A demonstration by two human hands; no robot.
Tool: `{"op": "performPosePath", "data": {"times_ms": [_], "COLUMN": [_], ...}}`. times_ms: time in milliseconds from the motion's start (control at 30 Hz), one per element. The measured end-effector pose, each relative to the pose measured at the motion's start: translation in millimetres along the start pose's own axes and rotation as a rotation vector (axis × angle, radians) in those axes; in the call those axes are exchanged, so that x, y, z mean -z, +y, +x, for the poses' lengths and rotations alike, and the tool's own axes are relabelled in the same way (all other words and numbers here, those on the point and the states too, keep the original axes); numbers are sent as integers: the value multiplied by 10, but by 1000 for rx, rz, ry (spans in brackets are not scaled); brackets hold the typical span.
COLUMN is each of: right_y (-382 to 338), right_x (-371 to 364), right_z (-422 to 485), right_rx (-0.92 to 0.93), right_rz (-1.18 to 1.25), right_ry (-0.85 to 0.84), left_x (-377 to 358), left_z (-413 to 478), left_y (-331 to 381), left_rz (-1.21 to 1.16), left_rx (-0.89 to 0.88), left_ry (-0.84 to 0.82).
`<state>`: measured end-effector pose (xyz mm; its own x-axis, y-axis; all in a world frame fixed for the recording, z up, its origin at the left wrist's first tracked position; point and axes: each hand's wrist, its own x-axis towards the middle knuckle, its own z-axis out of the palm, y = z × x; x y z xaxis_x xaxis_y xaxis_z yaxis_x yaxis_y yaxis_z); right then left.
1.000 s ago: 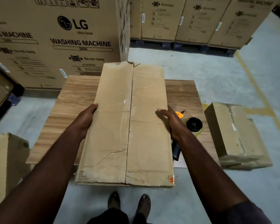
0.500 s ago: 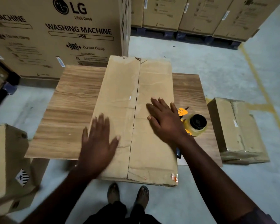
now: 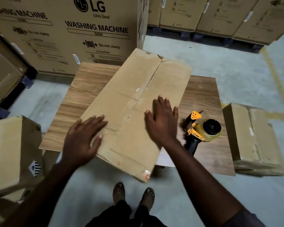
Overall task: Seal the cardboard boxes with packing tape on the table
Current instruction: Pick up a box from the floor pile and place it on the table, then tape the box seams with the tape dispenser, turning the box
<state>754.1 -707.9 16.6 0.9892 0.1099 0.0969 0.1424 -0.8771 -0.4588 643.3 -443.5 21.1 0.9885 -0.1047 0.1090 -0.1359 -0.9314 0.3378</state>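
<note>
1. In the middle of the frame, a long flat cardboard box (image 3: pixel 134 108) lies askew on the wooden counter (image 3: pixel 88 89). Its near corner hangs over the counter's front edge, and the seam between its top flaps shows no tape.
2. The left hand (image 3: pixel 82 138) lies palm down on the box's lower left edge, fingers straight and spread, gripping nothing.
3. The right hand (image 3: pixel 162 122) lies flat on the right flap, just right of the seam, fingers also spread.
4. A yellow tape dispenser (image 3: pixel 202 128) with its roll rests on the counter just right of the right hand, dark handle pointing toward the bottom of the frame.
5. On the floor, a smaller box (image 3: pixel 252 138) sits at the right edge and another box (image 3: pixel 11 153) at the lower left.
6. Large washing machine cartons (image 3: pixel 72 30) fill the top of the frame.
</note>
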Motion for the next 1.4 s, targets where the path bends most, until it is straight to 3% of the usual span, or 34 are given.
{"op": "performPosePath", "data": {"times_ms": [67, 200, 367, 467, 533, 700, 967, 1167, 1400], "right_y": [-271, -655, -566, -285, -15, 616, 733, 662, 588], "right_x": [-150, -352, -318, -193, -50, 246, 251, 192, 146], "right_z": [23, 78, 207, 730, 1208, 1969, 1986, 1531, 712], "right_rx": [-57, -95, -12, 51, -14, -209, -223, -334, -452], "right_rz": [-7, -47, -128, -188, -244, -318, -296, -193, -130], "right_ry": [-1, -48, -165, -267, -281, -255, -106, 58, 224], "left_x": [128, 251, -156, -226, -214, -210, -124, 40, 296], "left_z": [171, 284, 79, 72, 76, 79, 264, 589, 1077], "left_y": [-339, -696, 42, 225, 201, 188, 74, -572, -1248], "left_rz": [-3, -14, -128, -189, -215, -256, -390, -356, -231], "left_rx": [38, 340, 441, 511, 513, 528, 635, 499, 207], "left_ry": [16, 148, 94, 142, 148, 133, 245, 260, 149]}}
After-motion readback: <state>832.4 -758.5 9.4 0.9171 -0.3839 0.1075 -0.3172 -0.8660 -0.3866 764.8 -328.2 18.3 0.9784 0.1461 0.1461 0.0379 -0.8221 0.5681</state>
